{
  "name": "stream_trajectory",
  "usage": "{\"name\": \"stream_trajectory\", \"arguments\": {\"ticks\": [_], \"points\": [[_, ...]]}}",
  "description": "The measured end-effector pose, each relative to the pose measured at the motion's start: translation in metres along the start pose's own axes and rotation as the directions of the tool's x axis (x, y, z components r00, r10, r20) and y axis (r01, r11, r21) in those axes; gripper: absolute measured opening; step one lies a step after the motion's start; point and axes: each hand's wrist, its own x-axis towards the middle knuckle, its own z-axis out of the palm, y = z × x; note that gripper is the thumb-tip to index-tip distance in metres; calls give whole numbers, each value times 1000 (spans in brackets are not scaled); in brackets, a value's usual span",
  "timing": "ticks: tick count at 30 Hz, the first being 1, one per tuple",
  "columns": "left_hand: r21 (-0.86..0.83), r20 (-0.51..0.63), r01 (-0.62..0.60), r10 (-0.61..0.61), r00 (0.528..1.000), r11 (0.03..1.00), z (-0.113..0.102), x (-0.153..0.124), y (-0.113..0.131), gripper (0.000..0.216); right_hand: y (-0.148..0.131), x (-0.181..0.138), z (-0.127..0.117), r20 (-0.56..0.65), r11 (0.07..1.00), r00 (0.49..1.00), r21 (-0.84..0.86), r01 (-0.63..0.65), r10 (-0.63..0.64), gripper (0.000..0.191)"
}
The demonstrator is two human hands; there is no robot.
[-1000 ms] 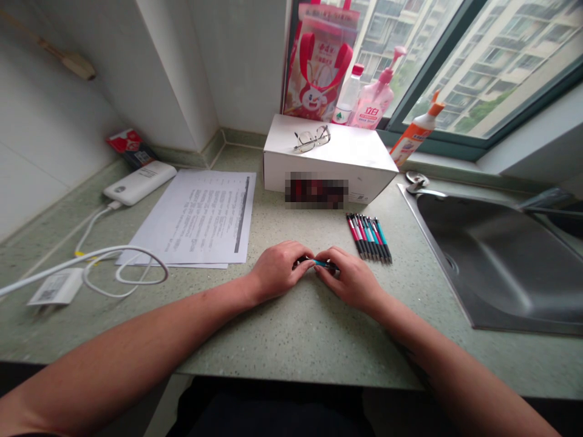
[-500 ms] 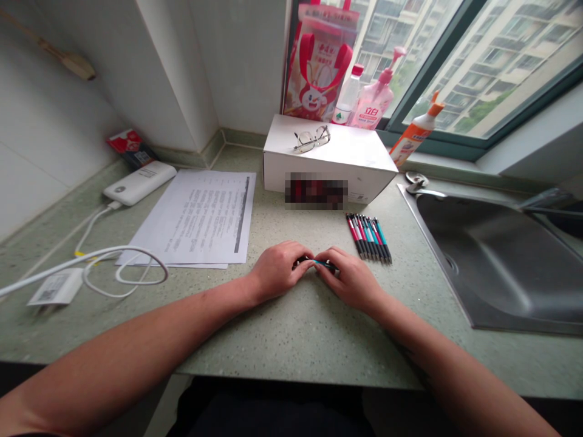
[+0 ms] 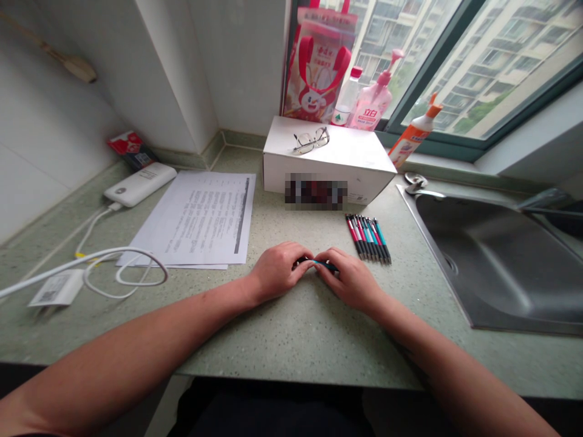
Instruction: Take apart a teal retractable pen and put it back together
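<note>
Between my two hands, low over the counter, is a teal-and-black pen (image 3: pixel 325 265). My left hand (image 3: pixel 279 268) is closed with thumb and fingers pinching its dark left end. From the other side, my right hand (image 3: pixel 348 278) pinches the teal part, its fingertips almost touching the left ones. The fingers cover much of the pen. Just beyond my right hand, several pens (image 3: pixel 368 238) in red, white, teal and black lie side by side in a row, dark grips and tips toward me.
A white box (image 3: pixel 314 170) with glasses (image 3: pixel 312 141) on top stands behind the hands. Printed sheets (image 3: pixel 200 218), a white power bank (image 3: pixel 140 184), its cable and a charger (image 3: pixel 57 287) lie to the left. A steel sink (image 3: pixel 510 267) is on the right.
</note>
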Motion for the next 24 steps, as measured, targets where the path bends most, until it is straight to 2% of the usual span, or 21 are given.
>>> {"name": "stream_trajectory", "arguments": {"ticks": [24], "points": [[-2, -4, 0, 0, 1000, 1000, 0, 0, 0, 11, 0, -2, 0, -8, 1000, 1000, -1, -2, 2, 13]]}}
